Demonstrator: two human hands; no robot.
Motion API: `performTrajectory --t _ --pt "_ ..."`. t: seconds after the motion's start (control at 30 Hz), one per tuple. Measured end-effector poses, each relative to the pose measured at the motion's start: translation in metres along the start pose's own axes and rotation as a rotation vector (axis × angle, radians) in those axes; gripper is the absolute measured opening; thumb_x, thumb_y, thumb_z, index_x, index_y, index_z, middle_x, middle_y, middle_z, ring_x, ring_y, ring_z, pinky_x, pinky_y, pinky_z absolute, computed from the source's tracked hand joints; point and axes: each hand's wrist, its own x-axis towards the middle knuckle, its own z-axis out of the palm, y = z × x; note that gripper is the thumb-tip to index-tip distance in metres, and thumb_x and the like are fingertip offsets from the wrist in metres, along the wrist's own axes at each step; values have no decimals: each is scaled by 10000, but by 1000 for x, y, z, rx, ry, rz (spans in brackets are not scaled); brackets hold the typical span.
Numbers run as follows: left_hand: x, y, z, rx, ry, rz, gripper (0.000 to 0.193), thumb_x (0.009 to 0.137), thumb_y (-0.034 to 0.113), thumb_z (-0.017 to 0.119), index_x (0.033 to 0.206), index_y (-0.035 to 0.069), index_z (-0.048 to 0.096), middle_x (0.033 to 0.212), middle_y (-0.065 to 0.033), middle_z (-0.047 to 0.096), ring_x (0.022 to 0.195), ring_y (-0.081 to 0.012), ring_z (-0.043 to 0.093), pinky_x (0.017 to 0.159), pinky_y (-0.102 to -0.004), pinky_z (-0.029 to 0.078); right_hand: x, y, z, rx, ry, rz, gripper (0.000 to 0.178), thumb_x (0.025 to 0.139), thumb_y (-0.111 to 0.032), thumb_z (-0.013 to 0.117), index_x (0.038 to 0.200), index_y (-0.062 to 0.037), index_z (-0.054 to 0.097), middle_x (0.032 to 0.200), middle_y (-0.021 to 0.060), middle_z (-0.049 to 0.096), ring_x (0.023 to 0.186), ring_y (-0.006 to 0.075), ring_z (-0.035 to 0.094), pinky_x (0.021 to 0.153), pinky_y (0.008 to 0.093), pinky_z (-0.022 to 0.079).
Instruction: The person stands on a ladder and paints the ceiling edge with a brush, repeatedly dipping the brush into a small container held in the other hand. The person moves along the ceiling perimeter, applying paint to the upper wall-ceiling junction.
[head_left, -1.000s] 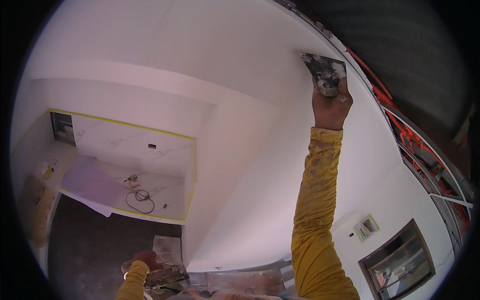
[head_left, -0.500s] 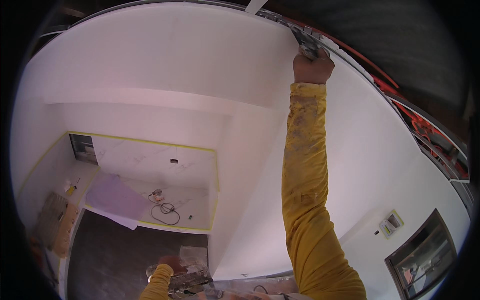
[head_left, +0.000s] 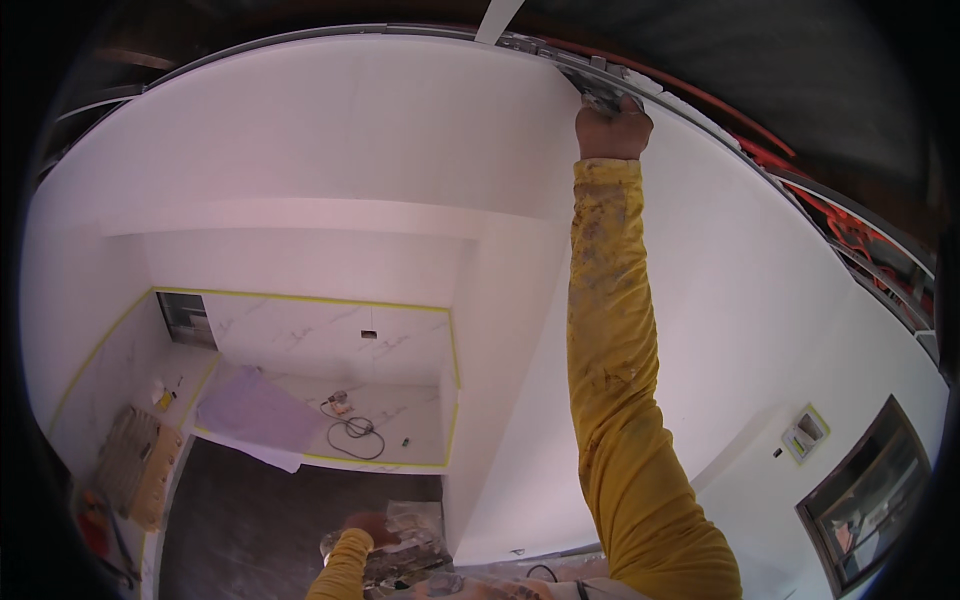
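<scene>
High up, my right arm in a stained yellow sleeve stretches to the upper edge of the white wall (head_left: 720, 290). My right hand (head_left: 614, 132) is closed around a putty knife (head_left: 590, 90), its dark, smeared flat blade against the wall just below the metal edge. Low down at the bottom of the view is my left hand (head_left: 370, 527), with a yellow sleeve behind it. It sits beside a dark, plaster-smeared flat thing (head_left: 405, 565); its fingers are too unclear to show whether it grips this.
Metal framing and red conduit (head_left: 860, 235) run above the wall's edge. Below left, a marble-patterned counter (head_left: 410, 405) edged with yellow tape carries a purple cloth (head_left: 255, 410) and a corded power tool (head_left: 340, 402). A dark-framed window (head_left: 865, 495) is at lower right.
My right hand and the putty knife have shifted slightly left along the wall's upper edge. The whole view has turned a little, moving the counter right and down.
</scene>
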Motion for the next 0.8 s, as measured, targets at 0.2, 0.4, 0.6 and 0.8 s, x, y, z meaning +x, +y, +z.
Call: performTrajectory --t 0.2,0.4,0.6,0.8 --pt "-10 10 -9 34 -9 -13 735 727 616 711 1233 86 648 1224 -151 685 1146 -332 650 993 -442 499 -6 -25 -8 -945 -81 8 385 854 -203 705 1144 44 654 1188 160 684 1088 240 661 971 317 505" --pt "-8 7 -6 9 17 -11 730 732 592 717 1248 83 636 1226 -152 684 1146 -329 650 999 -438 496 -13 -42 2 -886 7 -156 495 750 -184 786 1142 89 655 1112 217 696 1043 332 685 932 355 540" --pt "-7 8 -8 -10 -4 -13 711 728 578 722 1229 79 644 1212 -165 687 1133 -333 654 986 -434 502 -10 -29 7 -1120 1 -168 347 719 -126 733 1037 9 703 972 188 720 940 346 704 893 377 558" --pt "-9 12 -5 3 6 -11 724 721 587 734 1236 86 642 1211 -167 686 1132 -336 653 982 -433 504 -29 -29 8 -92 165 132 407 830 -202 645 1189 -19 584 1170 140 616 1092 279 613 949 355 513"
